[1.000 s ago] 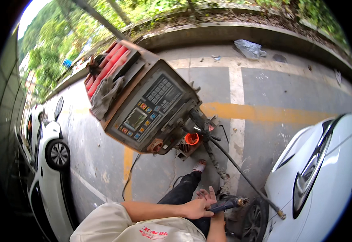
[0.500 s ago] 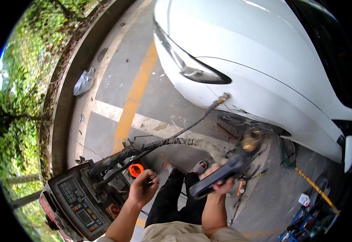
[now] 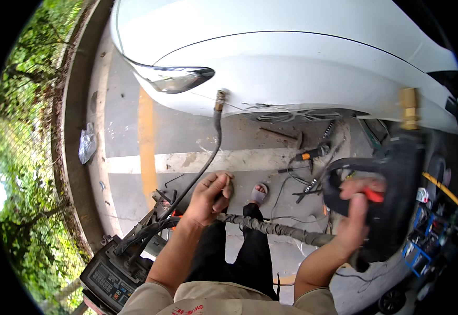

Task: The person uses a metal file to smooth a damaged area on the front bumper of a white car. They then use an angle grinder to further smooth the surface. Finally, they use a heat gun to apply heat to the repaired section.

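Observation:
My right hand (image 3: pixel 358 210) is wrapped round the looped handle of a black spot-welding gun (image 3: pixel 397 205), thumb by its red trigger. The brass tip (image 3: pixel 410 109) points away from me, in front of the white car's (image 3: pixel 302 68) side panel. A sleeved cable (image 3: pixel 271 227) runs from the gun across my legs to the left. My left hand (image 3: pixel 208 199) is closed in a pinch in front of my body; what it holds, if anything, is too small to make out. Past it, a second black cable (image 3: pixel 216 142) with a brass end (image 3: pixel 220 100) reaches the car below the headlight (image 3: pixel 179 79).
A welding machine with a button panel (image 3: pixel 108 283) stands at lower left. Hand tools and an orange-and-black power tool (image 3: pixel 313 153) lie by the wheel. Blue-framed tool trays (image 3: pixel 420 239) are at right. A plastic bag (image 3: pixel 87 143) lies by the kerb.
The view has turned and shifted right along the car. My right hand has swung the welding gun to the right, its tip now near the panel. My left hand stays pinched.

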The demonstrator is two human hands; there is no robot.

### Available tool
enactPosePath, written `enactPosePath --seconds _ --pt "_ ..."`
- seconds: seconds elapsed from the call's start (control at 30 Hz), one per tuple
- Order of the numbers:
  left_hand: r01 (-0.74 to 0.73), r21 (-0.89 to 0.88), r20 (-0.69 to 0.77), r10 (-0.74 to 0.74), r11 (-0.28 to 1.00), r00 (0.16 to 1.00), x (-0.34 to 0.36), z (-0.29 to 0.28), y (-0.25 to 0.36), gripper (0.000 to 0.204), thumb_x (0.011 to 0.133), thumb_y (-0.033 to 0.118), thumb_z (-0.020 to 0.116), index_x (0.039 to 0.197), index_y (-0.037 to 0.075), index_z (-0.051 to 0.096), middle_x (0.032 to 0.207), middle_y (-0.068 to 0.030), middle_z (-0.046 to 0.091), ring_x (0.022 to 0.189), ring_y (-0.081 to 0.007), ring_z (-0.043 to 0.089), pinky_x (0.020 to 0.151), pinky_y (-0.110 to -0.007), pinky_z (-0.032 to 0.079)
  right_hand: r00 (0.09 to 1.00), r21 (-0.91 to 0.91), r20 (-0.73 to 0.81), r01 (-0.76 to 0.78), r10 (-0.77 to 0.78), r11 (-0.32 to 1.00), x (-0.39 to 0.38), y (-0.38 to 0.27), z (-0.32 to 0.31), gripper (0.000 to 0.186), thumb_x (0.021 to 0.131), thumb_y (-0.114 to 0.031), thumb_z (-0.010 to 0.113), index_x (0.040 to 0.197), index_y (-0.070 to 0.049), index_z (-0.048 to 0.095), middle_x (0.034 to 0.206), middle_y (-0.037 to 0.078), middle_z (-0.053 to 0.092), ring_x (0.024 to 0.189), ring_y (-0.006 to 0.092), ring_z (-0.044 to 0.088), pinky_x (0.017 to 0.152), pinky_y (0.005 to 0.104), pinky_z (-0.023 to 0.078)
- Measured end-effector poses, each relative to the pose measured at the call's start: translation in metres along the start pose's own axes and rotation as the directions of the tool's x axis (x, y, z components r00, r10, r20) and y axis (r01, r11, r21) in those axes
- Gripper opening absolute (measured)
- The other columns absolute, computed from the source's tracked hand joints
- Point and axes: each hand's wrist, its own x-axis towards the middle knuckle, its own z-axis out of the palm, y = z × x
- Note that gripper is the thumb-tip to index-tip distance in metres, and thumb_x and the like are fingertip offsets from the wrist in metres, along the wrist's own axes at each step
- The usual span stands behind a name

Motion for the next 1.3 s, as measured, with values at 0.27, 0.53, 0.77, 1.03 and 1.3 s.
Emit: enactPosePath --seconds 0.27,0.53,0.77,1.03,1.3 --pt "-0.035 0.071 0.184 0.022 0.997 0.983 0.058 0.02 0.007 0.016 0.095 0.025 0.053 0.09 0.01 0.05 0.077 -0.0035 0.053 0.055 -0.0072 0.041 0.042 -0.019 0.028 0.976 -0.452 0.06 0.213 -0.209 0.866 -0.015 -0.057 -0.068 0.028 0.091 -0.018 0.049 0.109 0.004 0.044 0.083 0.01 0.047 0.074 0.0178 0.045 0.072 0.033 0.039" --pt "-0.19 0.087 0.521 0.118 0.978 0.845 0.175 0.02 -0.05 0.02 0.093 0.023 0.057 0.086 0.005 0.059 0.067 0.0002 0.049 0.055 -0.0065 0.039 0.043 -0.018 0.027 0.992 -0.395 0.032 0.124 -0.121 0.91 -0.074 0.039 -0.09 0.032 0.092 -0.02 0.049 0.115 0.003 0.046 0.081 0.011 0.054 0.068 0.0207 0.05 0.07 0.0346 0.042" --pt "0.078 -0.394 0.657 0.221 0.916 0.721 0.241 -0.026 -0.082 0.016 0.096 0.024 0.051 0.095 0.008 0.055 0.087 0.0019 0.049 0.059 -0.0038 0.037 0.043 -0.016 0.029 0.988 -0.572 0.055 0.148 -0.142 0.807 -0.126 0.181 0.037 0.025 0.086 -0.016 0.059 0.103 0.002 0.053 0.079 0.013 0.057 0.067 0.0233 0.056 0.064 0.0359 0.046" --pt "0.153 -0.518 0.729 0.341 0.842 0.593 0.217 -0.009 -0.062 0.014 0.096 0.023 0.053 0.094 0.009 0.054 0.078 0.0017 0.04 0.056 -0.0051 0.034 0.042 -0.018 0.027 0.986 -0.628 0.01 0.135 -0.165 0.766 -0.142 0.193 0.059 0.021 0.08 -0.014 0.069 0.092 0.0 0.058 0.077 0.013 0.061 0.067 0.0264 0.062 0.058 0.0368 0.048" --pt "0.225 -0.503 0.779 0.325 0.834 0.535 0.234 -0.025 -0.073 0.015 0.098 0.023 0.048 0.1 0.01 0.056 0.074 0.001 0.049 0.05 -0.0035 0.033 0.04 -0.017 0.026 0.996 -0.553 -0.026 0.056 -0.084 0.831 -0.144 0.21 0.085 0.02 0.079 -0.011 0.07 0.09 0.001 0.058 0.073 0.012 0.061 0.064 0.0255 0.061 0.058 0.0338 0.047"
